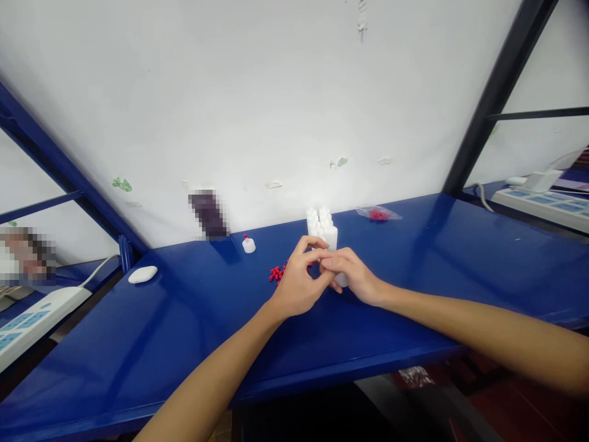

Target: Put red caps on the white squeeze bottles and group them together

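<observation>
In the head view my two hands meet above the middle of the blue table. My right hand (361,277) is closed around a small white bottle (341,280), only partly visible below its fingers. My left hand (301,279) is pinched at the bottle's upper end; whatever lies between its fingertips is hidden. Several white bottles with pointed tips (323,228) stand grouped just behind the hands. Small red caps (277,274) lie loose beside my left hand, partly covered by it. Farther left, one white bottle (248,245) stands upright with a red tip.
A clear bag with red pieces (379,215) lies near the wall at the right. At the left are a white rounded object (143,274) and a power strip (41,322). A dark blurred rectangle (209,213) leans on the wall. The blue tabletop (368,334) ends in front of me.
</observation>
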Demonstrator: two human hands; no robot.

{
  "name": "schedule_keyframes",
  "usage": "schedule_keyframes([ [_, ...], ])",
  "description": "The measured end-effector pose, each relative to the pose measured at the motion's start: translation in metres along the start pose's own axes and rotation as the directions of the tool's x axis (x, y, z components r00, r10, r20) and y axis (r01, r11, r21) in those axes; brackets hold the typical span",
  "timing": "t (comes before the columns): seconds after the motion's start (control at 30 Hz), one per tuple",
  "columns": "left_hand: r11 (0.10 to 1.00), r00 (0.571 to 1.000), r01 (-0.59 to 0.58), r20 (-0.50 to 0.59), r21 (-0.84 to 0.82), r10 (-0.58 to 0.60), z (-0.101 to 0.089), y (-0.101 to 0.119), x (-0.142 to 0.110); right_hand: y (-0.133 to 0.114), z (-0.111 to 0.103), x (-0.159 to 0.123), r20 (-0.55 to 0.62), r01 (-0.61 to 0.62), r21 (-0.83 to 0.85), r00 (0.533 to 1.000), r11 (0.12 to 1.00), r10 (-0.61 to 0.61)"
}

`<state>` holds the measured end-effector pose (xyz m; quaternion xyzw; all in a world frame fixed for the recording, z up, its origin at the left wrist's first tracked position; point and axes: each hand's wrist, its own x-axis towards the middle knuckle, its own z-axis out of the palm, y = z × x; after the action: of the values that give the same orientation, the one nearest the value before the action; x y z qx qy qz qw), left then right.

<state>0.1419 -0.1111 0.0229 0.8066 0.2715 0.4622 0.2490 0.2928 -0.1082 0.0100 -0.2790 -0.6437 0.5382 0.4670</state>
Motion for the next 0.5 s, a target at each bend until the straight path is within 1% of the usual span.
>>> schedule_keyframes([
  [0.1, 0.996, 0.995, 0.041, 0.099, -0.078, -0.033, 0.000, -0.001, 0.000, -0.002, -0.001, -0.001, 0.022, -0.014, -0.030, 1.000, 0.999, 0.015],
  [0.17, 0.991, 0.990, 0.052, 0.138, -0.127, -0.035, 0.000, -0.003, 0.000, -0.002, -0.003, -0.001, 0.036, -0.019, -0.050, 0.999, 0.999, 0.020],
  [0.23, 0.985, 0.987, 0.066, 0.158, -0.159, -0.041, 0.000, -0.004, -0.001, -0.001, -0.006, 0.000, 0.045, -0.017, -0.068, 0.999, 0.998, 0.020],
  [0.3, 0.988, 0.988, 0.060, 0.150, -0.144, -0.038, 0.000, -0.006, -0.001, 0.000, -0.008, 0.002, 0.059, 0.000, -0.075, 0.998, 0.997, 0.005],
  [0.33, 0.994, 0.993, 0.033, 0.115, -0.108, -0.020, 0.000, -0.007, -0.001, 0.000, -0.009, 0.004, 0.075, 0.010, -0.075, 0.997, 0.997, -0.004],
  [0.4, 0.998, 0.998, -0.062, -0.004, 0.027, 0.062, -0.002, -0.010, 0.001, 0.001, -0.008, 0.006, 0.110, 0.019, -0.076, 0.994, 0.997, -0.011],
  [0.43, 0.988, 0.990, -0.109, -0.078, 0.109, 0.117, -0.004, -0.013, 0.003, 0.001, -0.007, 0.007, 0.119, 0.017, -0.076, 0.993, 0.997, -0.007],
  [0.47, 0.973, 0.973, -0.135, -0.160, 0.186, 0.166, -0.009, -0.016, 0.006, 0.001, -0.006, 0.006, 0.125, 0.005, -0.080, 0.992, 0.997, 0.005],
  [0.5, 0.959, 0.948, -0.136, -0.249, 0.249, 0.199, -0.015, -0.021, 0.009, 0.000, -0.005, 0.005, 0.128, -0.012, -0.095, 0.991, 0.995, 0.024],
])
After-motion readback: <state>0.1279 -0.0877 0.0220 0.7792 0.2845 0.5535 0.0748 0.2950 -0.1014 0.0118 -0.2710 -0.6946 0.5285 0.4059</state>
